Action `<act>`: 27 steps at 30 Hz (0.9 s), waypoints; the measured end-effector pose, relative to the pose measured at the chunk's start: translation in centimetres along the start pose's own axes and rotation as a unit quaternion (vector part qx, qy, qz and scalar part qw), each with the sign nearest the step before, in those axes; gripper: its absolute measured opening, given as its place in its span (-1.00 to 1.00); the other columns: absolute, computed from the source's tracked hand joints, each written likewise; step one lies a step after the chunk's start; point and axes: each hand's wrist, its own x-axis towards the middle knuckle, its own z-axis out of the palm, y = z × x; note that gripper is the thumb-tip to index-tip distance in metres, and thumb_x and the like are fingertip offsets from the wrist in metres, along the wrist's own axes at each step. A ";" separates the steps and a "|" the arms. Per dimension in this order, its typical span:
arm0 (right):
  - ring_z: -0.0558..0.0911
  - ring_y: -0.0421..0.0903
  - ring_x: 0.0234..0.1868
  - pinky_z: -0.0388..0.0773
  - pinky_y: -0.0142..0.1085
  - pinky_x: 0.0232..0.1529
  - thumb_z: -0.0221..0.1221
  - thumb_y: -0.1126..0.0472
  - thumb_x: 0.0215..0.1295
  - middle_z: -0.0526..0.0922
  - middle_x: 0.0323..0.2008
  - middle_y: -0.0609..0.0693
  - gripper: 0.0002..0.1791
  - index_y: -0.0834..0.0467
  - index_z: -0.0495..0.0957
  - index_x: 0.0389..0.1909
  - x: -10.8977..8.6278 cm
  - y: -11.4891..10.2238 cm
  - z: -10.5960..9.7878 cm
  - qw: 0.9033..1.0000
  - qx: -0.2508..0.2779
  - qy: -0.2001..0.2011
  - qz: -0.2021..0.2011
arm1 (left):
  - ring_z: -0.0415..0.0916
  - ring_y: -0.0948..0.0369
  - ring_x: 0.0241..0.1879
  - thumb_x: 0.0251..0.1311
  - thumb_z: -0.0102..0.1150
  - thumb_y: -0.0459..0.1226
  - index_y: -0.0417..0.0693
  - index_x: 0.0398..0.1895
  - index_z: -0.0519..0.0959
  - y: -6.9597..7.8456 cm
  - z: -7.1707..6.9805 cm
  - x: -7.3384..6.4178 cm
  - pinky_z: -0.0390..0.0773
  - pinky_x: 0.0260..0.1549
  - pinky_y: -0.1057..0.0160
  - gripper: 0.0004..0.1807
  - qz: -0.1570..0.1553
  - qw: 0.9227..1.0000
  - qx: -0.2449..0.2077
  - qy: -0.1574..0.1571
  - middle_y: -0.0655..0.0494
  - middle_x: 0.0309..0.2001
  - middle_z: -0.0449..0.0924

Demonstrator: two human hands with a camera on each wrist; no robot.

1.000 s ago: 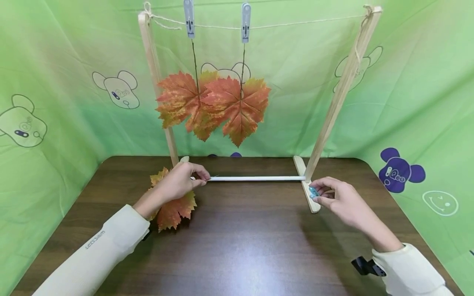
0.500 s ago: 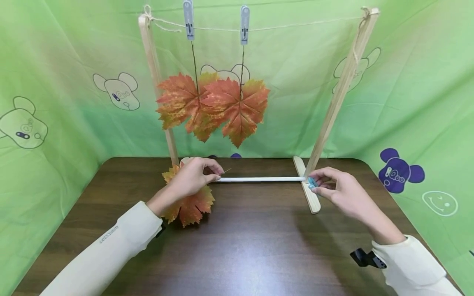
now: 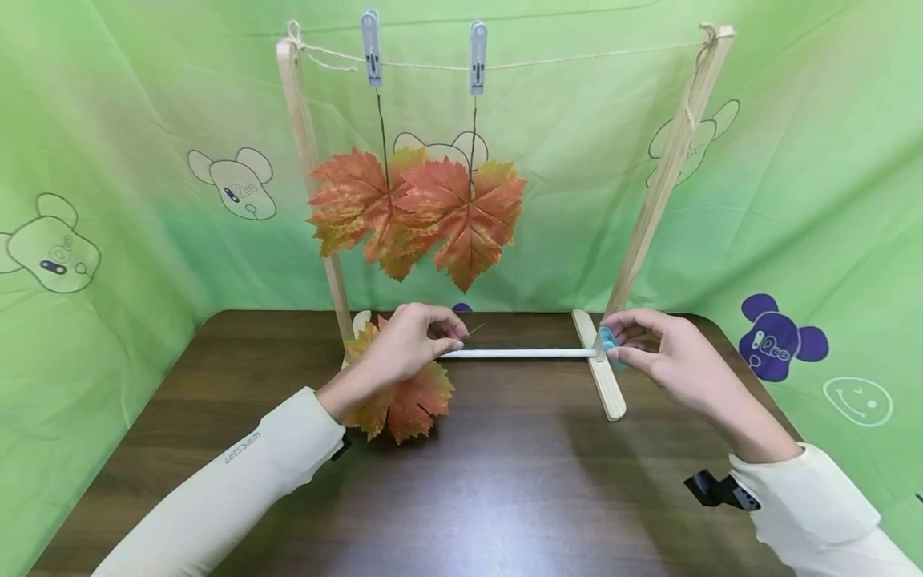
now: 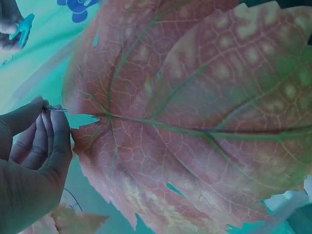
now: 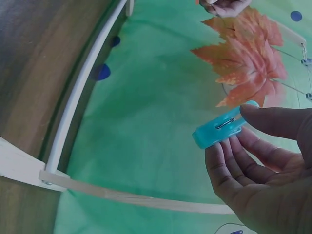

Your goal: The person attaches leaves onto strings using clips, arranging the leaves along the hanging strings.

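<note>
My left hand [image 3: 414,340] pinches an orange-red artificial maple leaf [image 3: 407,409] by its thin stem. The leaf hangs below that hand, partly behind the wrist, and fills most of the left wrist view, veins showing. Thumb and fingers of my right hand [image 3: 667,349] hold a light blue clothespin [image 5: 222,126], beside the right post in the head view. Two similar leaves hang by their stems, the left one [image 3: 346,200] partly overlapped by the right one [image 3: 472,216]. Grey clothespins, one on the left [image 3: 371,52] and one on the right [image 3: 477,60], grip those stems on a string [image 3: 577,58].
The string is tied between a left wooden post [image 3: 297,112] and a right wooden post [image 3: 667,168]. A white rod [image 3: 526,353] joins them low down. The right foot [image 3: 609,393] rests on the brown table [image 3: 505,481]. Green printed cloth [image 3: 577,200] surrounds the table.
My left hand has moved right along the white rod, bringing the leaf with it. My right hand has risen slightly, still holding the blue clothespin.
</note>
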 end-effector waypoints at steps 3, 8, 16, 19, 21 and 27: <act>0.67 -0.43 -0.20 0.59 -0.60 -0.17 0.33 0.43 0.33 0.77 -0.09 0.23 -0.63 0.37 0.62 0.15 0.3 -0.4 -0.3 1.000 0.012 -0.003 0.005 | 0.63 0.27 -0.26 0.34 0.39 -0.33 -0.07 -0.21 0.76 0.5 0.5 0.5 0.63 -0.20 0.31 -0.97 0.006 1.000 -0.007 0.003 0.13 -0.30 0.74; 0.64 -0.49 -0.19 0.61 -0.58 -0.15 0.33 0.37 0.37 0.77 -0.12 0.08 -0.65 0.31 0.63 0.15 0.7 -0.8 -1.1 1.000 0.027 -0.004 0.008 | 0.62 0.27 -0.28 0.33 0.40 -0.32 -0.09 -0.21 0.75 1.3 1.1 1.0 0.61 -0.23 0.33 -0.96 0.011 1.000 -0.015 0.009 0.13 -0.31 0.74; 0.66 -0.46 -0.17 0.63 -0.57 -0.15 0.31 0.40 0.37 0.72 -0.21 -0.32 -0.65 0.32 0.61 0.16 1.3 -1.4 -2.0 0.999 0.048 0.004 0.004 | 0.63 0.26 -0.29 0.34 0.38 -0.34 -0.11 -0.23 0.74 2.6 1.7 1.9 0.59 -0.24 0.37 -0.98 0.027 0.999 -0.014 0.016 0.07 -0.31 0.74; 0.66 -0.49 -0.15 0.63 -0.58 -0.15 0.31 0.39 0.39 0.70 -0.20 -0.40 -0.66 0.30 0.61 0.16 1.5 -1.5 -2.2 0.998 0.054 0.010 0.005 | 0.63 0.27 -0.32 0.34 0.38 -0.33 -0.11 -0.25 0.74 3.2 1.8 2.4 0.58 -0.26 0.39 -0.98 0.041 0.999 -0.013 0.024 0.06 -0.32 0.75; 0.66 -0.51 -0.13 0.63 -0.58 -0.14 0.30 0.40 0.39 0.69 -0.18 -0.43 -0.66 0.30 0.61 0.15 1.6 -1.6 -2.3 0.998 0.061 0.014 0.002 | 0.63 0.29 -0.33 0.34 0.39 -0.32 -0.10 -0.25 0.74 3.5 1.8 2.7 0.58 -0.26 0.40 -0.97 0.048 0.998 -0.014 0.033 0.08 -0.33 0.76; 0.68 -0.49 -0.11 0.64 -0.57 -0.14 0.28 0.40 0.41 0.68 -0.14 -0.43 -0.66 0.31 0.59 0.17 1.7 -2.0 -2.6 0.997 0.079 0.016 -0.003 | 0.64 0.32 -0.35 0.35 0.39 -0.29 -0.09 -0.24 0.73 4.4 2.1 3.2 0.58 -0.29 0.40 -0.94 0.051 0.997 -0.032 0.042 0.12 -0.34 0.74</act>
